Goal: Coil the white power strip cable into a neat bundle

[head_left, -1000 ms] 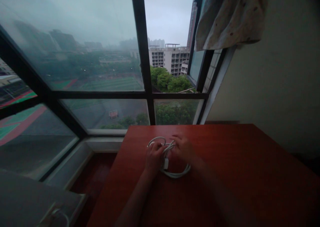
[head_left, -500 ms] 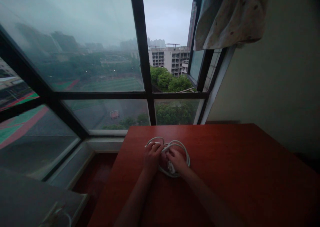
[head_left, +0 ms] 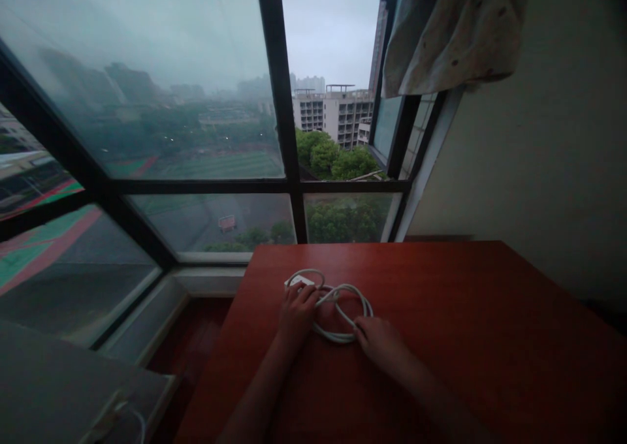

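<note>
A pale, thick cord [head_left: 365, 298] lies in loose loops on the brown table. At its left end is a white power strip [head_left: 300, 279], mostly covered by my left hand [head_left: 296, 307]. That hand has its fingers curled over the strip and the cord beside it. My right hand [head_left: 378, 339] is at the right side of the loops, fingers closed around the cord there. The plug end is hidden, perhaps inside the right hand; I cannot tell.
The reddish-brown table [head_left: 470, 313] reaches to the window [head_left: 196, 137] and the wall [head_left: 553, 157]. A curtain [head_left: 455, 32] hangs at upper right. To the lower left stands a grey surface [head_left: 59, 379] with a white cable [head_left: 134, 412] on it.
My right hand has moved right and toward me, from inside the loops to their right edge. The loops have opened out. My left hand has stayed nearly in place.
</note>
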Tool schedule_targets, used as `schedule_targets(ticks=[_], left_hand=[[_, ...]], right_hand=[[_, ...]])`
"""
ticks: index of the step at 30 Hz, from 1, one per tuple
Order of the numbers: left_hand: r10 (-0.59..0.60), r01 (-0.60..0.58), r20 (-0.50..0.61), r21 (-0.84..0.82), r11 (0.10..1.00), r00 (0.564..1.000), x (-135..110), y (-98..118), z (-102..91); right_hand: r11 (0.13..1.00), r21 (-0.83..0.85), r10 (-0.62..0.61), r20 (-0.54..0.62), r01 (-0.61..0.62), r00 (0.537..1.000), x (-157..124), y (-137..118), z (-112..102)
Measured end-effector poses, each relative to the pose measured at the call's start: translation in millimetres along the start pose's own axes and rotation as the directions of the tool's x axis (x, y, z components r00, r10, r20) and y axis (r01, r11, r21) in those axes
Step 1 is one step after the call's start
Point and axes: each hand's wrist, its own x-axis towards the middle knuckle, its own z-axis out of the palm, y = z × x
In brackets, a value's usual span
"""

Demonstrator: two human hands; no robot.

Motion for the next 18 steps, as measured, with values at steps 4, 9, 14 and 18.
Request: schedule_targets(ticks=[4,9,14,18], left_hand=[[-0.006,0.008,0.056,-0.026,1.000,0.998,-11.4,8.8,-9.0],[-0.022,0.023,0.098,-0.014,1.000,0.995,-20.4,15.6,-12.1],[-0.114,0.109,0.054,0.084,0.990,0.992,-19.2,12.2,-0.2],[-0.190,0.187,0.002,0.183,0.965,0.982,-10.5,11.4,10.7]], right_hand=[[0.988,-0.138,0.058,-0.043,-0.063,0.997,-3.7,-0.9,1.3],[0.960,-0.279,-0.008,-0.134,-0.030,0.991,16.9,5.1,0.1],[0.955,-0.276,-0.172,-0.222,0.108,0.960,75.2,7.3,-5.8],[0.980,-0.142,-0.182,-0.323,0.142,0.929,112.5,-4.3,-9.9]])
